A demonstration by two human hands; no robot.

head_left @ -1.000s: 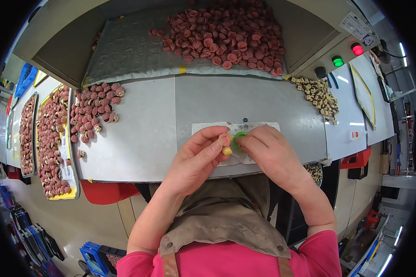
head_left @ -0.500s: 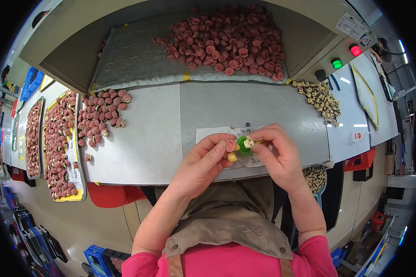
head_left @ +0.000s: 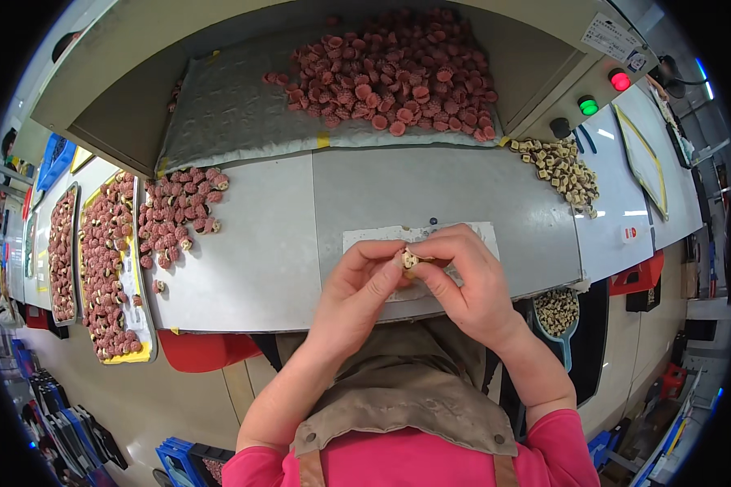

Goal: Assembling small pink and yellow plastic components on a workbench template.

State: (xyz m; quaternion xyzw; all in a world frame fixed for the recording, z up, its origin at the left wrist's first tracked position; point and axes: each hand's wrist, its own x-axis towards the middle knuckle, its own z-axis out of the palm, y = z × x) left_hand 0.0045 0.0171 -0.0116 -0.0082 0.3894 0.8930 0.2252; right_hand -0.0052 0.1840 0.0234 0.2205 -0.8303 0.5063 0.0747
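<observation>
My two hands meet over a white sheet (head_left: pixel 471 235) near the front edge of the table. Between their fingertips sits a small cream-coloured piece with dark spots (head_left: pixel 410 259). My right hand (head_left: pixel 460 280) pinches this piece from the right. My left hand (head_left: pixel 356 288) is closed against it from the left; the pink raspberry-shaped shell it held a moment ago is hidden behind the fingers. The green round thing seen under the hands before is covered.
Hollow pink shells (head_left: pixel 390 77) are heaped inside the grey-walled box ahead. Filled shells (head_left: pixel 179 207) lie at left beside two loaded trays (head_left: pixel 144 304). Cream pieces (head_left: pixel 560 170) are piled at right; a blue scoop (head_left: pixel 566 349) with more hangs below the table edge.
Both hands have come together, bringing the cream piece up against the left fingertips. The pink shell and the green round thing have gone out of sight behind the fingers.
</observation>
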